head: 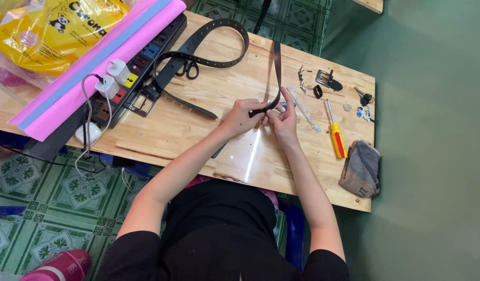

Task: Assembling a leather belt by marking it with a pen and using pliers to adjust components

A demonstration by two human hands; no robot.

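Belt strap free end at table centre, running off to 12 o'clock | our left hand and right hand both pinch that end, fingers closed on it | loose buckle lies at 2 o'clock, yellow screwdriver at 3 | we judge buckle not yet fitted, fastening left.

A yellow plastic bag with a small panda picture and dark print lies at the table's far left corner, partly on pink and blue sheets.
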